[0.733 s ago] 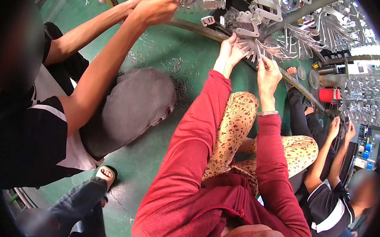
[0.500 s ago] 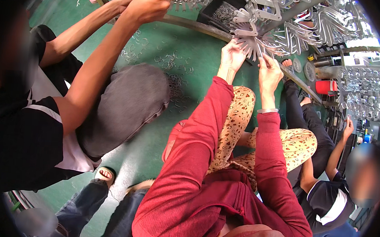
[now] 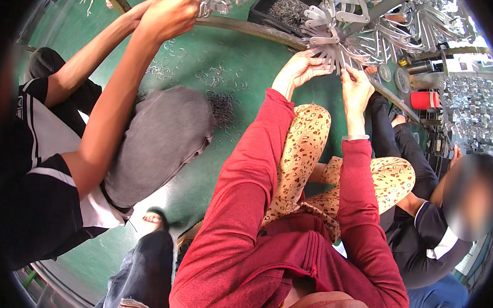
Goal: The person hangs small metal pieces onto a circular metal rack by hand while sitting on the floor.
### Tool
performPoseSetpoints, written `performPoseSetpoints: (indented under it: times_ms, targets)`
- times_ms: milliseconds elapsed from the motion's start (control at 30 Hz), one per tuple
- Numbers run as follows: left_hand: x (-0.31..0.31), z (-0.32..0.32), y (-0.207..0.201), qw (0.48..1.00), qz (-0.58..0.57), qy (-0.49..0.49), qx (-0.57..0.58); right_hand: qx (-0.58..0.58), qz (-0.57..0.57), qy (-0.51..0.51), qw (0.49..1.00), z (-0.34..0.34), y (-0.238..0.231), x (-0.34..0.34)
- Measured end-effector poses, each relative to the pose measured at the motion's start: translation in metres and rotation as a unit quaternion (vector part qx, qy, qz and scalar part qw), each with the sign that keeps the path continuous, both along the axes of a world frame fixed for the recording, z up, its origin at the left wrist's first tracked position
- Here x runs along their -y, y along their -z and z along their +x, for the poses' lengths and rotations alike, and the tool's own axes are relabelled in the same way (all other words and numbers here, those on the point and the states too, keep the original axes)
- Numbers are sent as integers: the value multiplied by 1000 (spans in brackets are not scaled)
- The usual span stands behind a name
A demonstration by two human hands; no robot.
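Note:
A fan-shaped cluster of flat silver metal pieces (image 3: 331,53) hangs at the upper middle, their narrow ends pointing down. Along its left side, my left hand (image 3: 302,70) has its fingers stretched out and touching the lower ends. My right hand (image 3: 355,91) is closed in a pinch at the tip of a metal piece on the cluster's right side. Its fingertips partly cover that piece. Larger silver bracket-like parts (image 3: 348,14) hang just above.
A wooden rail (image 3: 247,29) runs behind my hands. Beyond it stands a black crate (image 3: 287,8) of small metal parts. Metal rings (image 3: 221,105) lie scattered on the green floor. A co-worker sits at left, hands raised to hanging metal parts; another sits at right near a red container (image 3: 425,100).
My left hand's fingers have straightened out and reach further right beneath the cluster. My right hand has shifted slightly right. The right co-worker's head and raised hand have moved.

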State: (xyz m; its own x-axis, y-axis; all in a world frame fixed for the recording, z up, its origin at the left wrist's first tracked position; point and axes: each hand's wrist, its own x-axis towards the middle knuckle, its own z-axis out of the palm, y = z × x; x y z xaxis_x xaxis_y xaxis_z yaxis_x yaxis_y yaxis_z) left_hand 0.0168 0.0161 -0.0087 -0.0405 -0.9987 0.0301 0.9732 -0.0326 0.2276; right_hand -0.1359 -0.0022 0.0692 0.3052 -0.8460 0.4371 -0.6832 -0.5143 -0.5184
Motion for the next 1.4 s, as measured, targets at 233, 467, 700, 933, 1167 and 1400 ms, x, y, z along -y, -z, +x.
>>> performPoseSetpoints:
  times_ms: [233, 467, 700, 933, 1167, 1400]
  targets:
    - [9, -20, -1, 996, 66, -47, -28, -10, -44, 12, 999, 8, -5, -2]
    - [15, -35, 20, 987, 73, -97, -103, -20, -112, -12, 993, 0, 15, 15]
    - [20, -39, 25, 988, 42, -146, -38, -32, -84, 3, 996, 6, 22, 15]
    - [-30, -36, 16, 975, 123, -143, 115, 0, -108, -20, 994, -3, 26, 26]
    - [-183, 95, 162, 605, 342, -167, 699, 36, -161, -48, 985, 10, 10, 11]
    - [-180, 101, 168, 334, 126, -60, 932, 68, -175, -64, 980, 26, 4, 7]
